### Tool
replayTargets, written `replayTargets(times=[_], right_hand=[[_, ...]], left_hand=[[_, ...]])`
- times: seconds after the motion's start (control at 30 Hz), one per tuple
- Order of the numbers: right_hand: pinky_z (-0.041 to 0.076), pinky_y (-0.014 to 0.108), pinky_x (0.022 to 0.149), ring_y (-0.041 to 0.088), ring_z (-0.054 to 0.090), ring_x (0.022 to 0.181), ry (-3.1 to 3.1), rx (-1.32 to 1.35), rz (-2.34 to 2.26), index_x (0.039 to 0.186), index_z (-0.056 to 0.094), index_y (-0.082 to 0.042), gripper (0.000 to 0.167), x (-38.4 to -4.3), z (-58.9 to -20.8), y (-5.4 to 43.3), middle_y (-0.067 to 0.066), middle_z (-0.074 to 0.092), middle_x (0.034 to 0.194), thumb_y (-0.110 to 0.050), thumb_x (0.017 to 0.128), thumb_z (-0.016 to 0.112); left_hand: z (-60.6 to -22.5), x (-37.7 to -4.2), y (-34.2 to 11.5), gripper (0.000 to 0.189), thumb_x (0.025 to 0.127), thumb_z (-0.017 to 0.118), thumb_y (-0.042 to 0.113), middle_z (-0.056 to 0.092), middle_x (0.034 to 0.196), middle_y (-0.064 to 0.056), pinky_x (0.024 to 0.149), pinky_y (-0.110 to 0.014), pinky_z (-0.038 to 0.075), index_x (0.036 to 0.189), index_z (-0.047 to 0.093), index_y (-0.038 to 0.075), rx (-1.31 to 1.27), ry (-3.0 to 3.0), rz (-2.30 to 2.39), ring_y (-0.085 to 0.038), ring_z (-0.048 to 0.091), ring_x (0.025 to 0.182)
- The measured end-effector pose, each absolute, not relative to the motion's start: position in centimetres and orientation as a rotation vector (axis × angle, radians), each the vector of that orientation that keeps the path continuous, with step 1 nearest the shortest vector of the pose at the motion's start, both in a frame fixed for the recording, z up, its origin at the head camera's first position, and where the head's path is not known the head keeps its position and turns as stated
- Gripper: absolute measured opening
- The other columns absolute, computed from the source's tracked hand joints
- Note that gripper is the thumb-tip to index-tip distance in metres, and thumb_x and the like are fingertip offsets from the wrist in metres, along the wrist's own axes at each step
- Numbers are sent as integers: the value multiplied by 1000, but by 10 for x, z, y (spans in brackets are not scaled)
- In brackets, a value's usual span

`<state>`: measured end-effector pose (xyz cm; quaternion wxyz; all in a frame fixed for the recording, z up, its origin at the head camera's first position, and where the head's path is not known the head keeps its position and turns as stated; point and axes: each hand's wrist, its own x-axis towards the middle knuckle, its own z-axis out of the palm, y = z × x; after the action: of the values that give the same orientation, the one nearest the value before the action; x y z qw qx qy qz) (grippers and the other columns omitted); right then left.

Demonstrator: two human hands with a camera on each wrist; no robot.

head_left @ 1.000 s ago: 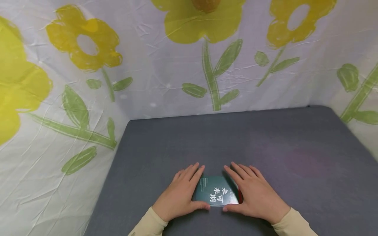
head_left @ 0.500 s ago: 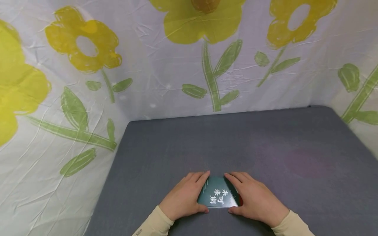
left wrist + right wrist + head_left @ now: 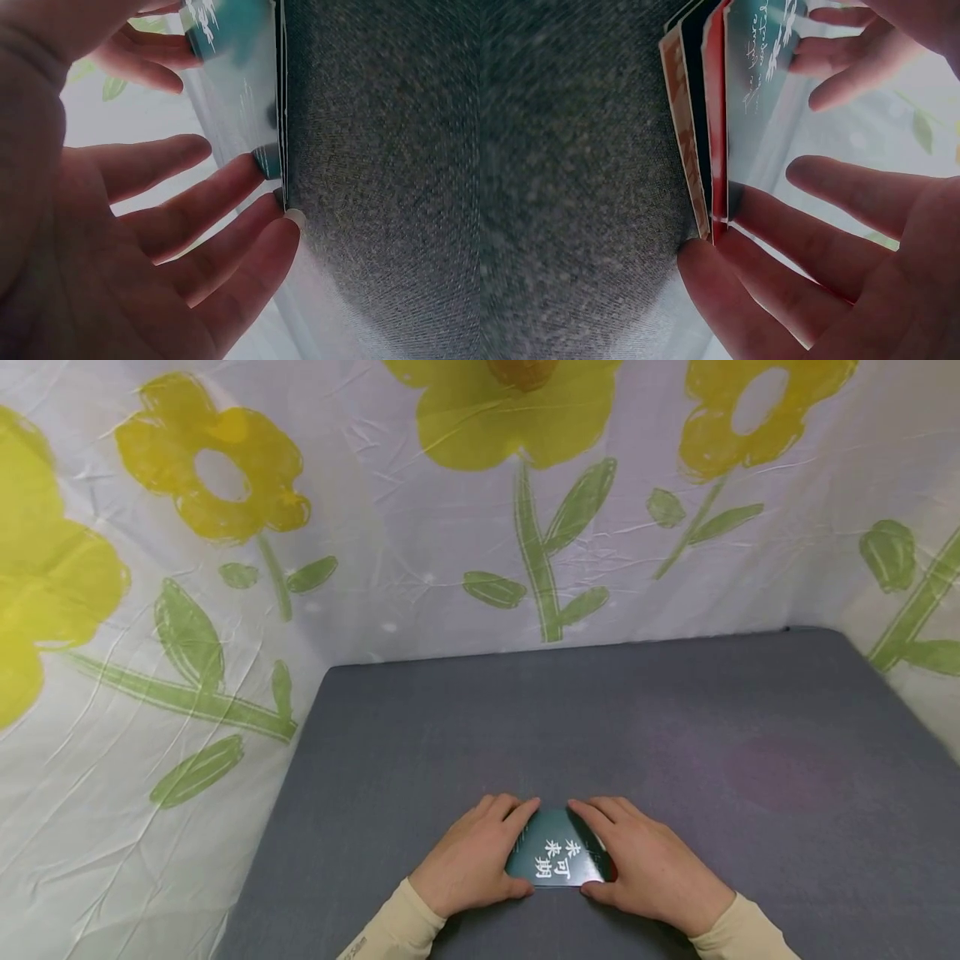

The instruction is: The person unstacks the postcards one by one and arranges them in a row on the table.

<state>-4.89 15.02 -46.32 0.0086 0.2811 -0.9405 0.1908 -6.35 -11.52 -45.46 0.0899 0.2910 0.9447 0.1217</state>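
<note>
A small stack of postcards (image 3: 557,852) lies flat on the grey table, its teal top card printed with white characters. My left hand (image 3: 476,858) holds the stack's left end, thumb at the near edge and fingers toward the far edge. Around the right end curls my right hand (image 3: 651,867) in the same way. In the right wrist view, a red card (image 3: 717,112) and an orange-brown card (image 3: 678,97) show fanned slightly apart beneath the teal one. The fingertips (image 3: 259,166) touch the stack's end in the left wrist view.
The grey cloth-covered table (image 3: 555,718) spreads out beyond and to both sides of the hands. A white curtain (image 3: 420,543) with yellow flowers hangs behind the table and along its sides.
My left hand has moved right, closer to the stack, and the fingers of both hands have bent in around its ends. The stack's left edge has shifted slightly right.
</note>
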Motion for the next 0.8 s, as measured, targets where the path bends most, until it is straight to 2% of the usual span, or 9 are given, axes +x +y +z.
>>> replayTargets(times=[0.33,0.6,0.8], right_hand=[[63,45,93,20,66,126,-2925,957,491,153,58,-13,95,-55,-453,137,0,67,139,-49,74,97],[62,47,97,22,65,128,-2958,959,468,154,58,-14,94,-71,-442,117,-1,66,143,-53,76,94],[62,47,100,25,66,126,-2947,1072,442,154,58,-13,92,-90,-440,82,3,67,142,-53,78,90]], left_hand=[[-448,-63,-131,100,79,95,50,62,142,2,103,-37,57,162,49,19,842,2809,359,-17,61,124],[-439,-74,-151,99,82,94,48,60,147,0,110,-41,55,164,47,18,781,2804,415,-20,58,132],[-438,-78,-186,99,81,95,43,59,151,-2,116,-45,52,163,47,16,673,2796,536,-23,56,139]])
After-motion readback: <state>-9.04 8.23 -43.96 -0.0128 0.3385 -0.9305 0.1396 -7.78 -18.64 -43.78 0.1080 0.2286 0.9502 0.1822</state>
